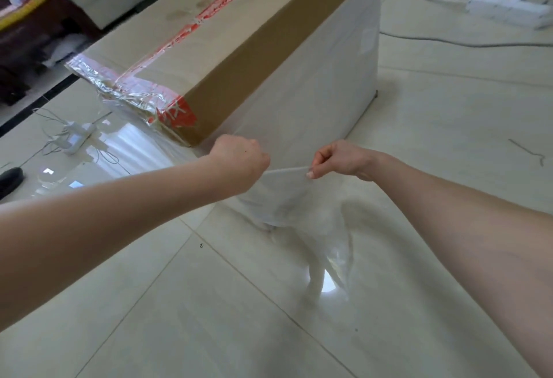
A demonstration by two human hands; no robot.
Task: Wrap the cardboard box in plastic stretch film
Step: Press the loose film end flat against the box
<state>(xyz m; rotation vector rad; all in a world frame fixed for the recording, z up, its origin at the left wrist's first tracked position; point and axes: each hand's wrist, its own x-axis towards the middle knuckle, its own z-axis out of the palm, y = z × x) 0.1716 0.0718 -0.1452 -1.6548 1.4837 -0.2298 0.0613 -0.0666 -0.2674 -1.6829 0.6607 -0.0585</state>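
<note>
Cardboard box (239, 36) stands on the tiled floor (179, 317), its near long side covered in stretch film (314, 93). Left hand (239, 159) is fisted round the film's loose edge; right hand (338, 160) pinches the same edge (thumb and forefinger). Film is pulled taut between them, the slack hanging to the floor. Red tape (191, 27) runs along the box top.
</note>
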